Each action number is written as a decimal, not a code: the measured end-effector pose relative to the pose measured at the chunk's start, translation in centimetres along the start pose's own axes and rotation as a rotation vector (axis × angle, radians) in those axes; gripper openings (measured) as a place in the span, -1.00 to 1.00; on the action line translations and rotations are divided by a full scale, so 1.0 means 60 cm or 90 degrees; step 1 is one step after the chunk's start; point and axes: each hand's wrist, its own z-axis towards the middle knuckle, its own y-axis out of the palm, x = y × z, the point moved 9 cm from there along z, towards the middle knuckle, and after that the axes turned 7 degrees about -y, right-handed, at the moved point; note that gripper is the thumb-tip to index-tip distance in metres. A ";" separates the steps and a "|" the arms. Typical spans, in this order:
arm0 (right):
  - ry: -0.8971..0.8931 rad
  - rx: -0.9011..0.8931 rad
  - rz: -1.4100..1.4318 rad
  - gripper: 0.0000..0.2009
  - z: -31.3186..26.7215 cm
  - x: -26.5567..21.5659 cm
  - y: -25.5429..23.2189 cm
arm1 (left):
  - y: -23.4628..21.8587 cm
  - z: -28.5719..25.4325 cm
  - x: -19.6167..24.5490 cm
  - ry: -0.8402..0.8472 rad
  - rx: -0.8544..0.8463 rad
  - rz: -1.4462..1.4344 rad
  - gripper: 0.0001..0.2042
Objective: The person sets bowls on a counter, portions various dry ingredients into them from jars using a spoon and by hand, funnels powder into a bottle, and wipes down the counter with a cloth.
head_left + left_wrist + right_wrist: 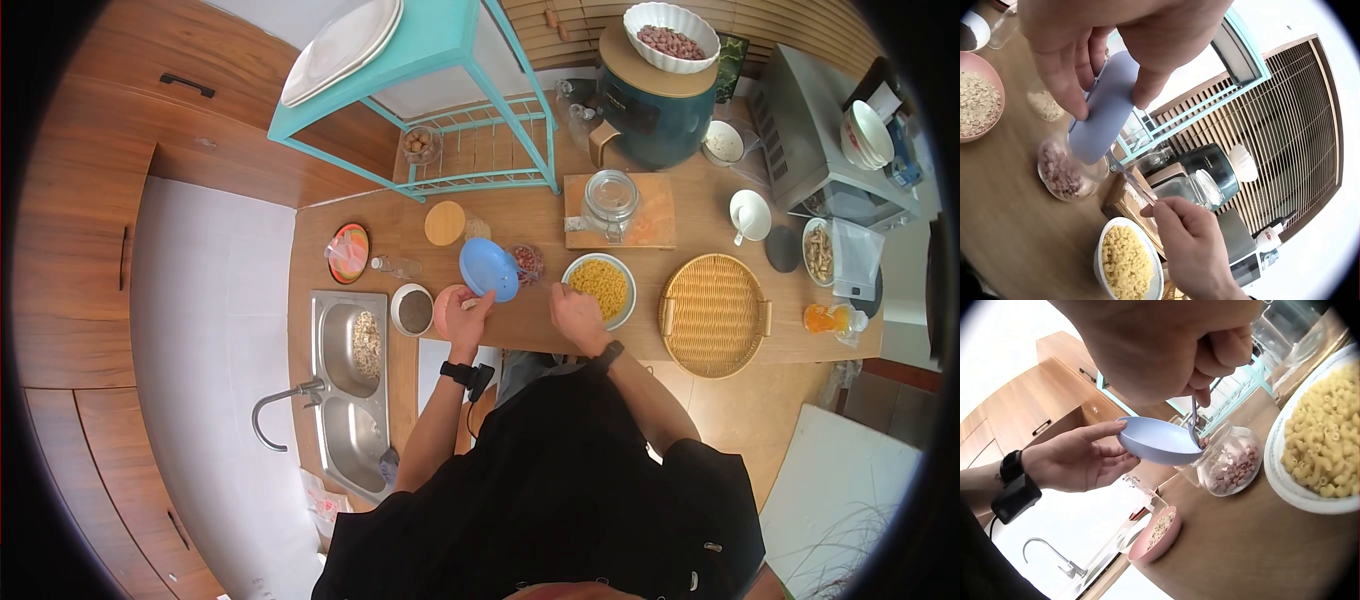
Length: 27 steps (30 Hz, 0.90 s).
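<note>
In the head view the left hand (467,318) grips a blue bowl (488,268) by its edge, tilted over a glass jar (526,263) of reddish pieces. The right hand (577,315) pinches the handle of a metal spoon (1194,430); in the right wrist view its head is at the bowl's lower rim, by the jar's mouth. That jar (1063,172) leans on the table in the left wrist view. Beside the right hand stands a white bowl (1102,282) of yellow macaroni.
A pink bowl of oats (979,103) and a white bowl of dark grains (411,310) stand left, near the sink (350,400). Behind are a lidded glass jar (610,203) on a wooden board (655,225) and a teal rack (470,60). A wicker tray (712,315) lies right.
</note>
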 end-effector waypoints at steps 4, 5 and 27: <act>-0.002 0.031 0.036 -0.88 0.002 -0.011 -0.026 | 0.002 -0.009 0.039 0.142 0.076 0.158 -0.65; -0.016 0.030 0.060 -0.86 0.002 -0.018 -0.027 | 0.005 -0.011 0.045 0.142 0.074 0.158 -0.65; 0.036 0.002 0.038 -0.85 -0.010 -0.003 -0.007 | 0.033 -0.035 0.100 0.146 0.062 0.264 -0.56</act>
